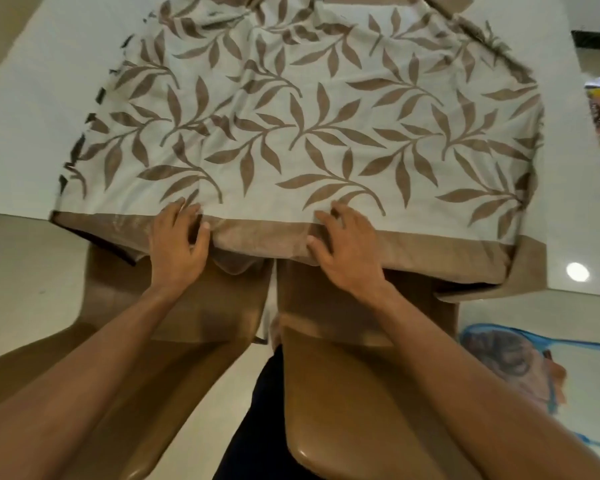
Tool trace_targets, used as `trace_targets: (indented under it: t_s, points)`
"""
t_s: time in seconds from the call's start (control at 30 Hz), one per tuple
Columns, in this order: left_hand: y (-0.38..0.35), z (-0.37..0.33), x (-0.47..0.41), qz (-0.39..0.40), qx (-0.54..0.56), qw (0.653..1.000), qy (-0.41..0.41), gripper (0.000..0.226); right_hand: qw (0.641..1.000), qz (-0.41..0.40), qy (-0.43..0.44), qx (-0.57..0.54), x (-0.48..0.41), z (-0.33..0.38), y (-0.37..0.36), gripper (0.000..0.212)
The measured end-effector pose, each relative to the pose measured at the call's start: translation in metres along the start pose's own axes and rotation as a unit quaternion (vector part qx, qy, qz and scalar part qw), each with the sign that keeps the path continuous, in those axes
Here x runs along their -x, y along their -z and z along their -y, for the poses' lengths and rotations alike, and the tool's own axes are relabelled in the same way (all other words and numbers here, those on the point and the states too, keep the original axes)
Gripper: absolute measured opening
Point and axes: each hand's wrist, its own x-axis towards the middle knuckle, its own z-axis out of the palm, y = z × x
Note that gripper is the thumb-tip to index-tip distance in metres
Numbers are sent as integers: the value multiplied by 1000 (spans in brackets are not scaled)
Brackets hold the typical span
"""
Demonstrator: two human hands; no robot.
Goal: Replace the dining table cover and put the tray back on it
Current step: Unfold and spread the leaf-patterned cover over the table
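Head view: at the desk's [25, 116] near edge the left hand [179, 242] pinches the brown border [260, 239] of the leaf-printed cover [309, 116], part-folded across the desk's middle, and the right hand [347, 251] pinches it alongside, likely to square it; no tray shows.

table cover [309, 133]: cream cloth with brown leaf print and a plain brown border
state: spread flat but wrinkled, left edge ragged, far right corner folded in
position: on white dining table [25, 98]; near border hangs over the table's near edge
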Motion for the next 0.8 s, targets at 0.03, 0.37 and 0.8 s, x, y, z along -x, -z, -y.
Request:
trace_targets:
  t_s: [0.03,0.37,0.8]
  points:
    - [7,7,-4,3,-4,1000,30,49,1000,16,13,-2,-12,19,-8,53]
    - [65,89,-51,167,-90,973,132,66,994,100,43,-21,-95,153,-69,63]
    - [101,209,-93,244,-122,962,23,69,995,51,-39,70,-65,222,-108,67]
